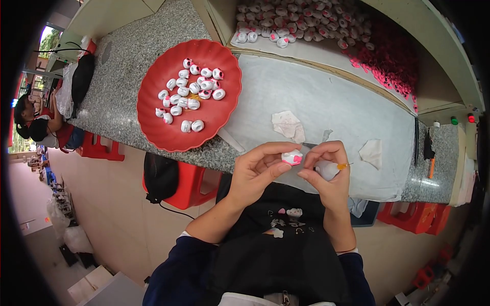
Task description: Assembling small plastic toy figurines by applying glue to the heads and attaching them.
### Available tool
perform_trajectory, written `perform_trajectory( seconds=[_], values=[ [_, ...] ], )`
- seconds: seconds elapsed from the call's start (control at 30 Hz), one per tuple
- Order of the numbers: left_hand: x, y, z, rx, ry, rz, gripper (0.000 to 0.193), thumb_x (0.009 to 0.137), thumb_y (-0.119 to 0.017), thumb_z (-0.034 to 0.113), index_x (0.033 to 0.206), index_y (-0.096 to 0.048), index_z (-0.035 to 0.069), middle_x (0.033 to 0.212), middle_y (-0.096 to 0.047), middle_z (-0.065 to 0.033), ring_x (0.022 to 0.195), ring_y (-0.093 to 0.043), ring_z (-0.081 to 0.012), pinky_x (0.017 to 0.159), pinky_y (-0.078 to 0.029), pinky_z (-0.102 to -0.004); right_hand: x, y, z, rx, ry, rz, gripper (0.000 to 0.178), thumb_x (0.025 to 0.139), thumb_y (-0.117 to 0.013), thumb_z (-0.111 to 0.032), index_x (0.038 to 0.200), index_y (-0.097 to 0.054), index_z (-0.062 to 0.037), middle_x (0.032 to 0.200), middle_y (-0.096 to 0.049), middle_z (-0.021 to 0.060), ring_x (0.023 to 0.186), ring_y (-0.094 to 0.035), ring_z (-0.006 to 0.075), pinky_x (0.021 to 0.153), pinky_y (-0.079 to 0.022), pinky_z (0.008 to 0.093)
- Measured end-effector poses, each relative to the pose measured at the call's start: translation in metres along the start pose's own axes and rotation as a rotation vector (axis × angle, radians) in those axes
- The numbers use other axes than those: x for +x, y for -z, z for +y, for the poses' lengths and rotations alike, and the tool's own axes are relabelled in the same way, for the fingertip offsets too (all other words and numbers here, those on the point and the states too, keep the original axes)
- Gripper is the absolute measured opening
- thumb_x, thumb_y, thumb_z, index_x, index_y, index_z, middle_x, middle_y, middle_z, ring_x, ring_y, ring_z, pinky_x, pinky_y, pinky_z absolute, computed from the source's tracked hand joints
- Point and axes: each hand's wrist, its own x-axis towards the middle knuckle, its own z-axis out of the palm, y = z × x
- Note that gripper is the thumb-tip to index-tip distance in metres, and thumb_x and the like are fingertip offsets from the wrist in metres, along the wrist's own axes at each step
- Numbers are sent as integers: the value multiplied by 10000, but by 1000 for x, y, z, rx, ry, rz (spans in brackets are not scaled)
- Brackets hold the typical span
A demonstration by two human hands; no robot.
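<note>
While the left hand (260,168) pinches a white and pink piece (291,157) above the tabletop (127,56), near its front edge, the right hand (334,188) curls round a small pale bottle (325,170) with a yellow tip. That piece seems only part done. Lots of white pieces (182,92) sit on the red plate (153,122), further left. More white ones (306,20) and pink bits (393,64) fill the shelf along the back edge, so plenty looks left, but they're too small to tell which are finished

A rounded white and pink piece (291,157) sits in the left hand (258,171), near a pale bottle (326,170), orange tip (342,166) rightward.
</note>
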Motion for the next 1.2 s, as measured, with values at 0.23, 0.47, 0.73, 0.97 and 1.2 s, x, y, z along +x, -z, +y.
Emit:
perform_trajectory(
  seconds=[0.23, 0.47, 0.73, 0.97, 1.2],
  values=[
    [-3, 4, -5, -62, -12, -122, 258, 762, -501, -31, 1020, -489, -40, 1011, -522, -128, 940, -501, -168, 820, -398, -272, 0, -4, -2, 59, -96, -65, 359, 607, -650, 37, 937, -507, 21, 766, -544, 74, 650, -519, 103, 551, -414, 202],
    [-2, 4, -5, 3, -43, -138, 231, 751, -517, -33, 983, -520, -34, 998, -530, -126, 945, -500, -169, 825, -397, -275, -3, -1, -5, 164, -201, -55, 283, 643, -621, 24, 903, -510, 38, 820, -557, 116, 649, -531, 125, 513, -430, 213],
    [2, 3, -6, 126, -69, -133, 263, 722, -523, -67, 984, -497, -68, 990, -528, -165, 930, -509, -190, 813, -392, -289, -2, -4, -2, 153, -116, -5, 261, 683, -574, 49, 939, -533, 27, 688, -551, 45, 568, -487, 58, 477, -385, 163],
    [3, 2, -8, 172, -101, -94, 267, 713, -555, -38, 978, -537, -16, 957, -553, -106, 893, -521, -154, 791, -398, -266, -2, -2, -3, 197, -167, -16, 236, 683, -580, 34, 913, -530, 31, 687, -550, 56, 563, -498, 74, 481, -392, 171],
    [0, 11, -14, 12, -111, -199, 237, 679, -597, -42, 907, -545, -4, 920, -544, -124, 890, -514, -186, 778, -394, -293, -10, 0, -4, 210, -196, -89, 234, 659, -590, -5, 864, -482, 33, 743, -550, 120, 571, -530, 159, 493, -430, 227]
  ],
)
